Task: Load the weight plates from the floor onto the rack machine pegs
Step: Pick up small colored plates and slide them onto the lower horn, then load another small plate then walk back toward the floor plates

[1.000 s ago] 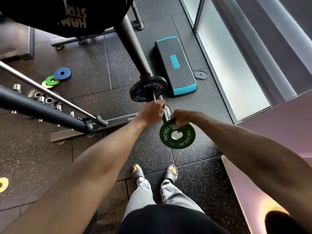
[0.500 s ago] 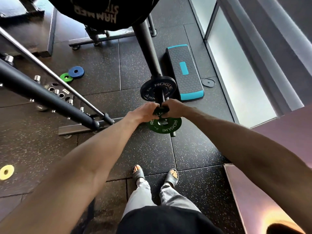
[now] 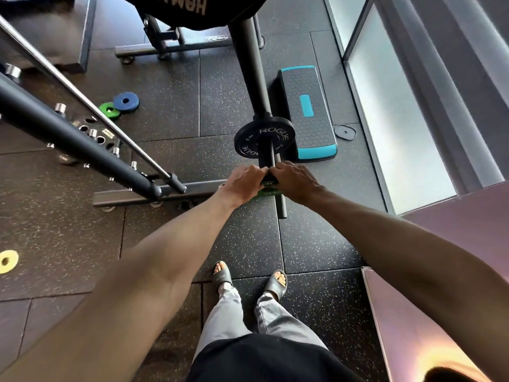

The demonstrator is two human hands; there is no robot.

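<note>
1. Left hand [image 3: 245, 183] and right hand [image 3: 294, 180] both grip the green plate [image 3: 265, 192], fingers curled over its top edge from either side.
2. The green plate is threaded on the peg [image 3: 276, 161], mostly hidden by the hands. The peg's tip sticks out below it.
3. The black plate [image 3: 264, 140] sits further up the same peg, apart from the green one.
4. On the floor [image 3: 165, 92]: blue plate [image 3: 126, 101] overlapping a second green plate [image 3: 109, 109], and a yellow plate [image 3: 8, 261] at far left.
5. A step platform [image 3: 308, 114] lies just beside the black plate.
</note>
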